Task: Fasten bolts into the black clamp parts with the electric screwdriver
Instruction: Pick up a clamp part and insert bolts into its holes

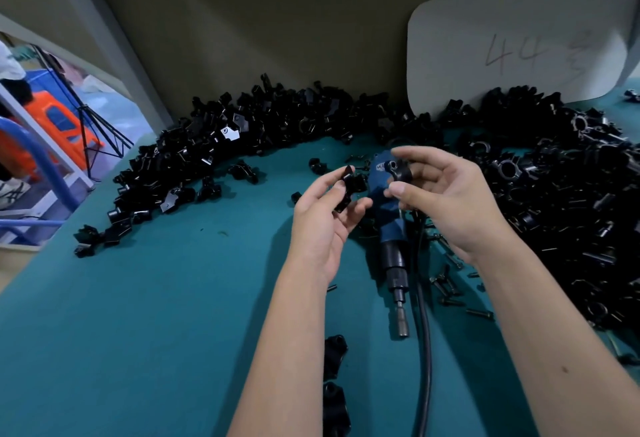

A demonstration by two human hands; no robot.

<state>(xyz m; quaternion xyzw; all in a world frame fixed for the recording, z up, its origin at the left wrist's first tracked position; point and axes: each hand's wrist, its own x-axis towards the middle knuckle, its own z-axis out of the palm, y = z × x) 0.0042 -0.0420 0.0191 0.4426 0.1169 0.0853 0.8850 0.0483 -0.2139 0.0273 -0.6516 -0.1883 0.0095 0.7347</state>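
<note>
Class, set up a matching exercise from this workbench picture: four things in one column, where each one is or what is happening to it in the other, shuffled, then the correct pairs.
Things
1. blue-bodied electric screwdriver
2. flat black clamp piece
3. rounded black clamp piece with a hole
4. white card marked 44

Places or states
A. pinched in the right hand
B. leaning against the back wall
C. lying on the teal table between the forearms
D. held in the left hand's fingers

Pairs: 1-C, 2-D, 3-A, 4-B
</note>
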